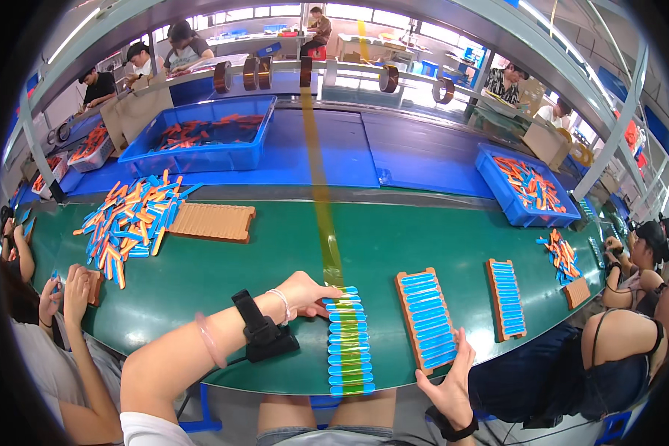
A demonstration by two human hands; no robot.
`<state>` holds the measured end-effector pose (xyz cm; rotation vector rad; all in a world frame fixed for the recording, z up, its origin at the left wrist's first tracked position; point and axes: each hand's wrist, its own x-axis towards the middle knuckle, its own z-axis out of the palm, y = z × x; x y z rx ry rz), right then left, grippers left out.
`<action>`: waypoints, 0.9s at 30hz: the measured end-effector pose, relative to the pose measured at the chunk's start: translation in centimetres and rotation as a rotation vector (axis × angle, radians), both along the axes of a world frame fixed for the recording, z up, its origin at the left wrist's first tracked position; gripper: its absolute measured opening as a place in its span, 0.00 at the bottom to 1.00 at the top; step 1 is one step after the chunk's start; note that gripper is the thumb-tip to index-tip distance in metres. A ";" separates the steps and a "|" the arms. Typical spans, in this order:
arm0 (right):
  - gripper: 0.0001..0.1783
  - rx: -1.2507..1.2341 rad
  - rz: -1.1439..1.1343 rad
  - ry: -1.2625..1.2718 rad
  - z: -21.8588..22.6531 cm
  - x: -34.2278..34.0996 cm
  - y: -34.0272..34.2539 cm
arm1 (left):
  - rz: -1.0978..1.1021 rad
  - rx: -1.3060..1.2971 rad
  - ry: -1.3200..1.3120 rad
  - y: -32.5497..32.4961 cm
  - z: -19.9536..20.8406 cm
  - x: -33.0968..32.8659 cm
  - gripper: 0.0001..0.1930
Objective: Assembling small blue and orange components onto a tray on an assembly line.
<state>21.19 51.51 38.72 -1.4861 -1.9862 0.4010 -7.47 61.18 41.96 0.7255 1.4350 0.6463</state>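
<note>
My left hand (305, 292) is closed in a pinch at the far end of a row of blue strips (336, 348). Its fingertips are on the amber tape (324, 215), which runs down from a roll above and lies along the middle of that row. To the right, a brown grooved tray (403, 291) carries a ladder of blue strips (430, 314). My right hand (453, 383) spans this tray's near end, thumb by the left corner and fingers along the right edge. A second filled tray (507, 299) lies farther right.
A pile of blue and orange strips (130, 223) lies at the left beside a bare grooved tray (212, 221). Blue bins (256, 154) stand beyond the green table (275, 253). Tape rolls (305, 72) hang on a bar overhead. Co-workers sit close on both sides.
</note>
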 end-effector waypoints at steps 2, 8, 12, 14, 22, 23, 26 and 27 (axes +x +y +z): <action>0.52 -0.003 -0.011 -0.002 -0.1 0.0 0.0 | -0.065 -0.029 0.038 0.0 -0.2 0.4 0.14; 0.53 -0.006 -0.021 -0.005 -0.1 0.1 -0.2 | 0.050 0.048 0.040 -0.7 -0.7 1.1 0.13; 0.55 -0.041 -0.016 0.056 0.3 -0.2 -0.3 | 0.185 0.112 -0.063 -1.6 -1.3 1.1 0.11; 0.55 -0.030 -0.012 0.048 0.4 -0.3 -0.4 | 0.204 0.199 -0.221 -2.0 -0.4 -0.1 0.10; 0.55 0.036 0.048 0.050 0.6 -3.1 -0.9 | 0.286 0.553 -0.451 -8.8 11.3 -5.2 0.13; 0.55 0.055 0.079 0.043 0.4 -4.3 -1.1 | 0.383 0.553 -0.416 -9.4 11.5 -5.5 0.14; 0.55 0.063 0.139 0.063 0.2 -8.9 -1.6 | 0.577 0.531 -0.421 -10.1 10.6 -7.0 0.10; 0.55 0.068 0.140 0.060 0.2 -10.4 -1.8 | 0.582 0.529 -0.412 -10.3 10.4 -7.3 0.10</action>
